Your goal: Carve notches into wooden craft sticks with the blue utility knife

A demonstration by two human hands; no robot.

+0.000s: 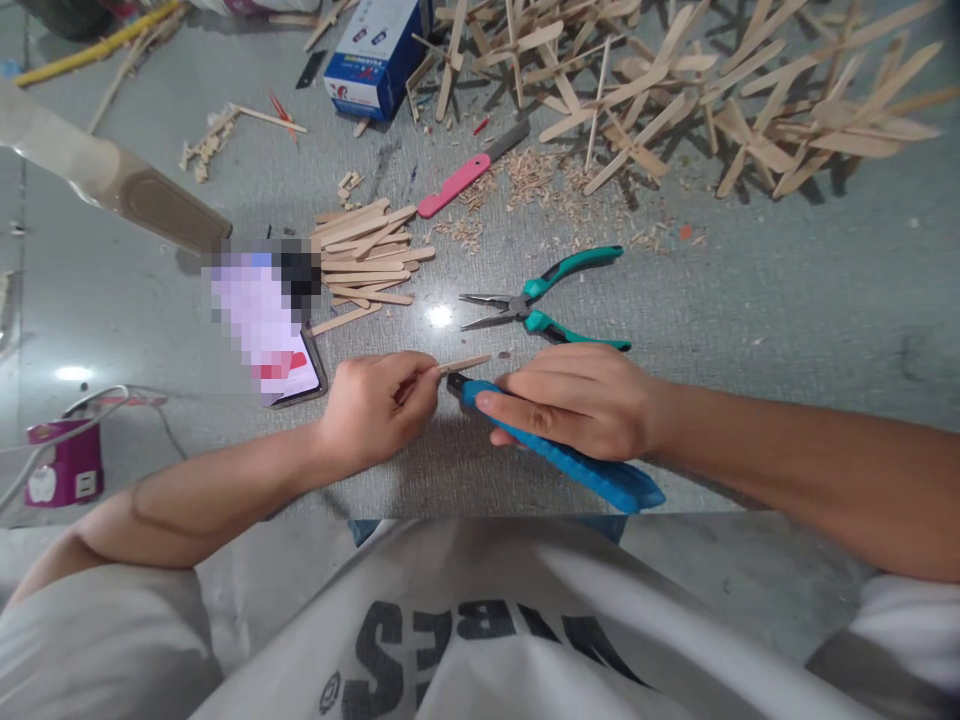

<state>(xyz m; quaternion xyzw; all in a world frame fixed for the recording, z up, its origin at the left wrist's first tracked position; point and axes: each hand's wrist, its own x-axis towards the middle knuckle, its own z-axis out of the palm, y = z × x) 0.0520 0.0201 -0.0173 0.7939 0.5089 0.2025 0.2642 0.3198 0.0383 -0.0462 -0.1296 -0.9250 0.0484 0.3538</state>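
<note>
Near the table's front edge my left hand (382, 400) is closed, pinching one end of a wooden craft stick (469, 363) that points right. A blue utility knife (570, 455) lies in the grip of my right hand (577, 400), its handle slanting down to the right. The dark tip of the knife is just under the stick, close to my left fingertips; whether the blade touches the wood I cannot tell. Beyond my right hand lie green-handled needle-nose pliers (517, 306), jaws apart. A pile of loose craft sticks (367, 255) rests beyond my left hand.
A phone (292, 370), partly blurred, lies left of the stick pile. Crossed sticks (675, 90) cover the back right. A pink-handled knife (457, 187) rests beside wood shavings (536, 180). A blue box (375, 60) stands at the back, a purple box (66, 465) at far left.
</note>
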